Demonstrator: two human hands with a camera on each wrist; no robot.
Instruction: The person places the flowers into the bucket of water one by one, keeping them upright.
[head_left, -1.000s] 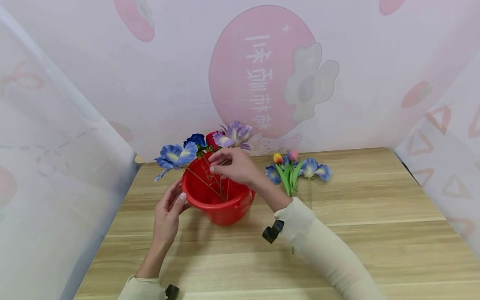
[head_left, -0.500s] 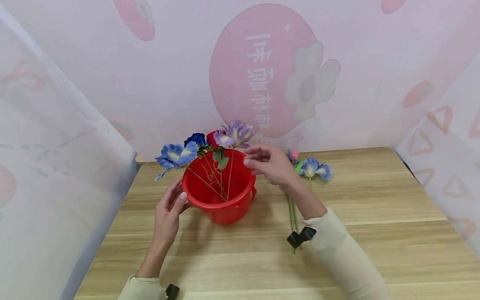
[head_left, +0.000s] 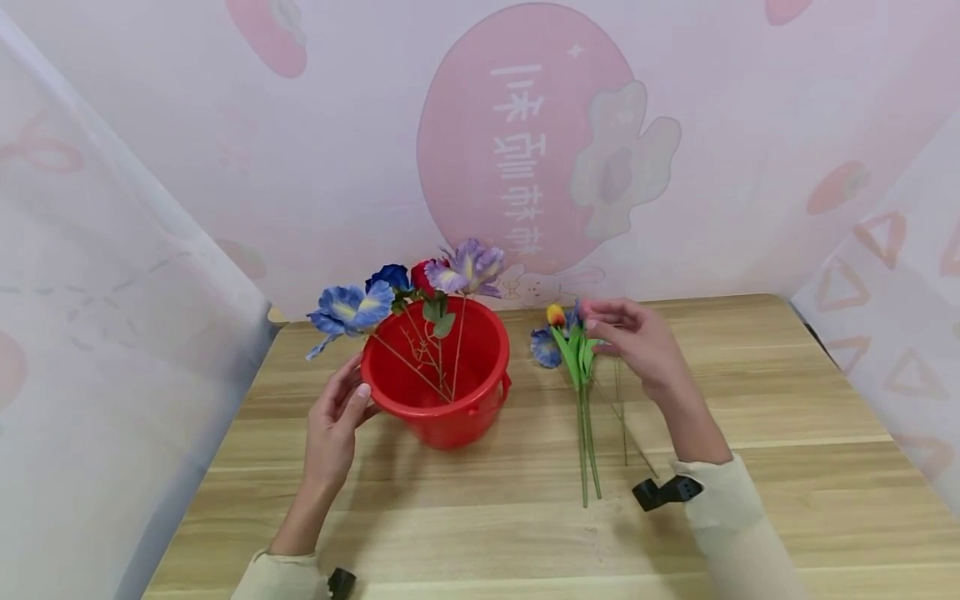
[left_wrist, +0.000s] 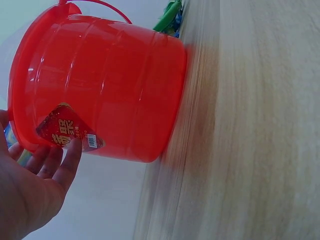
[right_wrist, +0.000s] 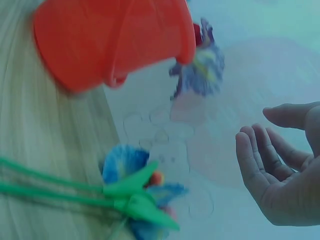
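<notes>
Nearest you, the black wrist camera (head_left: 667, 492) at your right cuff (head_left: 720, 492) sits just beside the end of a thin stem (head_left: 636, 444) on the wooden table (head_left: 465, 533), so a low sweep could snag it and drag it askew. A little further in, the green leaves (head_left: 573, 354) of the tulips crowd over that stem, and I'd judge that lifting one flower carelessly may pull its neighbours along. Beyond, the blue iris (head_left: 350, 308) leans out past the left rim of the red bucket (head_left: 450, 433), and a knock there could swing it or rock the bucket, which looks light. As for your hands, the left (head_left: 333, 425) is the nearer: fingers loosely spread, they and the thumb rest against the bucket's outer side near the rim, steadying it rather than wrapping round. Your right (head_left: 637, 342) reaches further, thumb and fingers well apart with nothing between them, just beside the pink tulip in the head view; the yellow-red tulip (head_left: 555, 315) and a loose blue iris (head_left: 545, 348) lie left of it
</notes>
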